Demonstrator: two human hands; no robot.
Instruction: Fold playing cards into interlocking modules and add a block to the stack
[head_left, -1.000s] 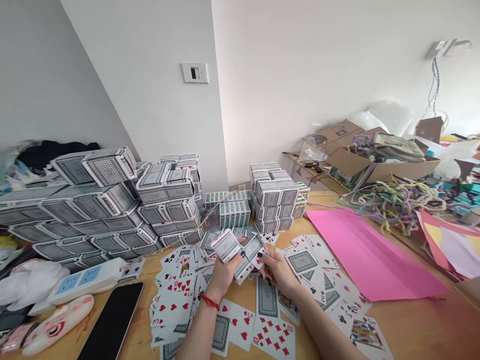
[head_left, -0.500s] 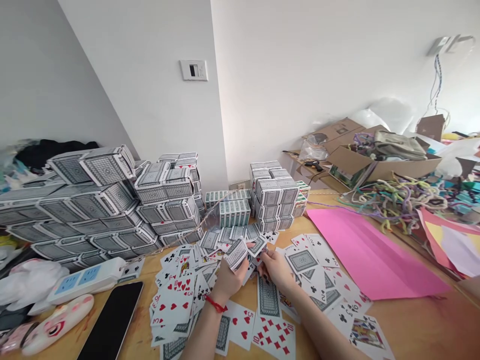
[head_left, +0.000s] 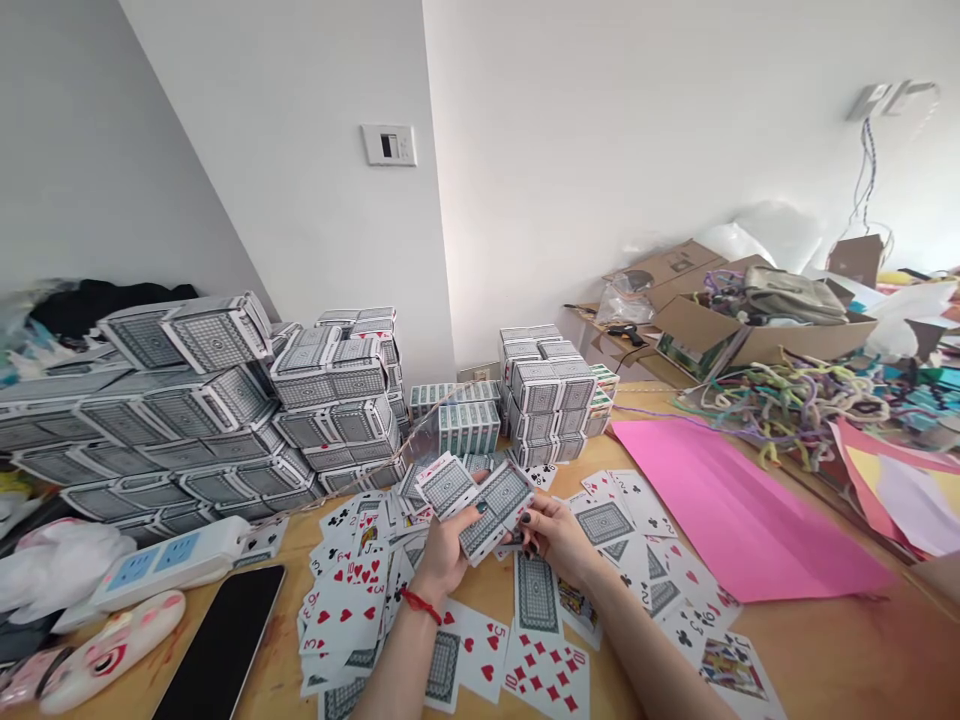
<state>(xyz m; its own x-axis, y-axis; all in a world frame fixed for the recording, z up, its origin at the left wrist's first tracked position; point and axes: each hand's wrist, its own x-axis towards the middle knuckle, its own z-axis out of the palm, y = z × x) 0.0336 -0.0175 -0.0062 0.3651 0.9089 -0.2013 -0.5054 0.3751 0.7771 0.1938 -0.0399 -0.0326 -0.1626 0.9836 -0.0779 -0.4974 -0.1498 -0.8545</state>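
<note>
My left hand [head_left: 444, 552], with a red cord at the wrist, grips playing cards [head_left: 448, 486] with their grey patterned backs up. My right hand [head_left: 551, 535] pinches the right edge of more cards [head_left: 499, 508], also backs up, which overlap those in the left hand. The left thumb rests on these cards. How many cards are in the hands cannot be told. Below lie loose cards, among them a ten of diamonds [head_left: 547, 675], a five of hearts [head_left: 476, 645] and a face-down card [head_left: 537, 597]. A spread of face-up cards [head_left: 345, 610] lies to the left.
Stacked card bundles [head_left: 202, 400] rise at the left, with another stack [head_left: 551, 385] by the wall. A phone [head_left: 221, 645] and a white power strip [head_left: 172, 560] lie front left. Pink paper [head_left: 735, 510] and a pile of fuzzy strands [head_left: 802, 400] are at the right.
The cards in both hands have come level and lie wider, with more of their backs showing. My left hand has shifted slightly left, and my right hand slightly right.
</note>
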